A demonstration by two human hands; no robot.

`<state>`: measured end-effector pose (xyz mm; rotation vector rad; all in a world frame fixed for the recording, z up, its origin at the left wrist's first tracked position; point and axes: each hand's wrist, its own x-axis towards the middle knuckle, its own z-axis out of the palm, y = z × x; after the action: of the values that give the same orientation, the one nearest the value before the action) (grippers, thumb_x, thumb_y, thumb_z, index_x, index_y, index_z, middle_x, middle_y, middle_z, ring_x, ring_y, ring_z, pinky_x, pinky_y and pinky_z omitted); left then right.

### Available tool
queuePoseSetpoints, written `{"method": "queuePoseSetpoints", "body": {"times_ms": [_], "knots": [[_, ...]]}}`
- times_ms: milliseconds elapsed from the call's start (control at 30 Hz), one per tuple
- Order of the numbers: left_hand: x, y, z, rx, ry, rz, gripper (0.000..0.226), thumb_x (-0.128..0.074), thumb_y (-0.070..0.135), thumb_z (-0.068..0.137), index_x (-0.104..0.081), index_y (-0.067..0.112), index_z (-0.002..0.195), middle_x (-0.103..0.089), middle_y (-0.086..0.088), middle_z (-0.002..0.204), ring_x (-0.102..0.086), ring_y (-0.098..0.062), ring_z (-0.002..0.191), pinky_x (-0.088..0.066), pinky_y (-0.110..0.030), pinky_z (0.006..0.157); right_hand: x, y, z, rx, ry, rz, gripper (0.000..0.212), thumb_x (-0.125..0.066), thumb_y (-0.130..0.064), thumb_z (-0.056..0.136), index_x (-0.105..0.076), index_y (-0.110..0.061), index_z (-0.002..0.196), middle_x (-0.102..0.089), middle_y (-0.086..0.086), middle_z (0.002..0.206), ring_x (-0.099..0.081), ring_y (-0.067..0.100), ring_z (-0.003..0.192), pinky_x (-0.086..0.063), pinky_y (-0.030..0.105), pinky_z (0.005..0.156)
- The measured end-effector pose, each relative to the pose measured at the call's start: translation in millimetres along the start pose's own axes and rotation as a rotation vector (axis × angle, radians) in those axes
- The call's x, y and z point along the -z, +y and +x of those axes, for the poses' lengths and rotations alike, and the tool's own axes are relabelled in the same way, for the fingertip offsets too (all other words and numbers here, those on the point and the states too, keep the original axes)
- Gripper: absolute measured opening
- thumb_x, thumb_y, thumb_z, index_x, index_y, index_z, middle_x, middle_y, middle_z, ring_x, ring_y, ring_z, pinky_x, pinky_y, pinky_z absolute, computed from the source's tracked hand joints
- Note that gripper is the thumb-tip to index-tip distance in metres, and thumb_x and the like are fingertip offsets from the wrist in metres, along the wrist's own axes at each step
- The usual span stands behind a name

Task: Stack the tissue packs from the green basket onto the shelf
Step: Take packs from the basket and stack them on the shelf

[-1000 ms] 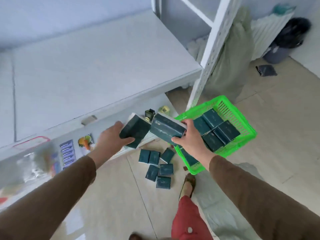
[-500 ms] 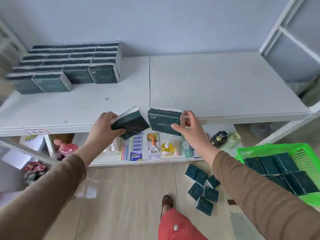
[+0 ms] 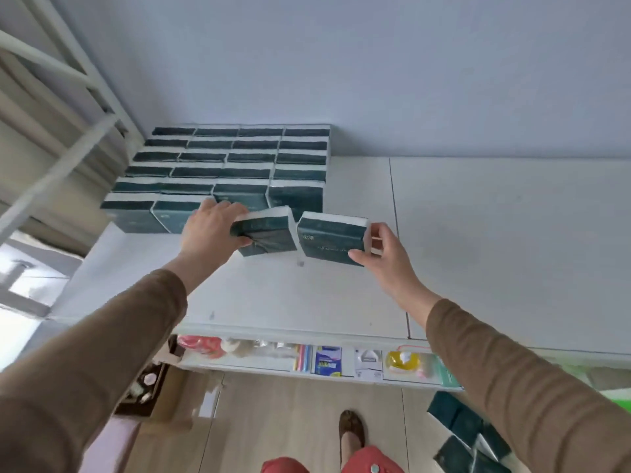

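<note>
My left hand (image 3: 208,230) grips a dark green tissue pack (image 3: 268,232) over the white shelf top (image 3: 478,240). My right hand (image 3: 386,256) pinches a second dark green tissue pack (image 3: 329,238) right beside the first. Both packs hover just in front of the stepped stack of tissue packs (image 3: 235,165) that stands at the shelf's back left against the wall. Only a sliver of the green basket (image 3: 618,396) shows at the right edge. Several loose tissue packs (image 3: 467,438) lie on the floor at the lower right.
A lower shelf (image 3: 307,365) under the top board holds small packaged goods. A white slanted shelf frame (image 3: 58,158) rises on the left. A cardboard box (image 3: 160,390) sits on the floor at the left. My shoe (image 3: 351,428) stands on the wooden floor.
My view has swung left and up from the basket to the shelf. Both hands have carried their packs forward over the shelf top, close to the stack.
</note>
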<state>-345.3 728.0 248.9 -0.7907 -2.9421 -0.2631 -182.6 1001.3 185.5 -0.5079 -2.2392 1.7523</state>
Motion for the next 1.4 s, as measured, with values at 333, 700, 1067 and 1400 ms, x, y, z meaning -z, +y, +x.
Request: {"method": "queuePoseSetpoints", "body": {"times_ms": [333,700,1067,1400], "knots": [[-14,-73,70,-0.254,0.032,0.314,0.054,-0.076,0.051,0.077,-0.057,0.028,0.122,-0.062,0.008,0.111,-0.047,-0.022,0.108,-0.042,-0.038,0.093,-68,6,56,-0.041,0.073,-0.030,0.030,-0.073,-0.008,0.085,-0.055,-0.016,0.107,-0.065,-0.010,0.103,-0.064,0.000,0.099,-0.054,0.021,0.087],[-18,-99,75,-0.320,0.072,0.303,0.052,-0.074,0.053,0.072,-0.053,0.018,0.105,-0.054,0.000,0.100,-0.045,-0.025,0.097,-0.041,-0.038,0.084,-122,0,68,-0.085,0.328,-0.203,0.031,-0.077,-0.023,0.083,-0.055,-0.026,0.105,-0.064,-0.003,0.107,-0.063,0.008,0.093,-0.049,0.015,0.074],[-18,-72,61,-0.394,0.081,0.225,0.068,-0.078,0.049,0.070,-0.049,0.018,0.123,-0.052,-0.003,0.117,-0.046,-0.027,0.103,-0.040,-0.040,0.091,-118,-12,49,-0.146,0.345,-0.338,0.047,-0.076,-0.024,0.085,-0.049,-0.019,0.123,-0.058,-0.005,0.112,-0.056,0.012,0.100,-0.045,0.023,0.083],[-54,127,-8,-0.696,-0.134,-0.139,0.048,-0.065,0.039,0.087,-0.054,0.022,0.131,-0.056,0.006,0.122,-0.047,-0.021,0.116,-0.042,-0.036,0.094,26,-9,-93,-0.117,0.316,-0.914,0.040,-0.060,-0.027,0.093,-0.050,-0.019,0.131,-0.055,0.001,0.127,-0.046,0.023,0.118,-0.045,0.038,0.093]]}}
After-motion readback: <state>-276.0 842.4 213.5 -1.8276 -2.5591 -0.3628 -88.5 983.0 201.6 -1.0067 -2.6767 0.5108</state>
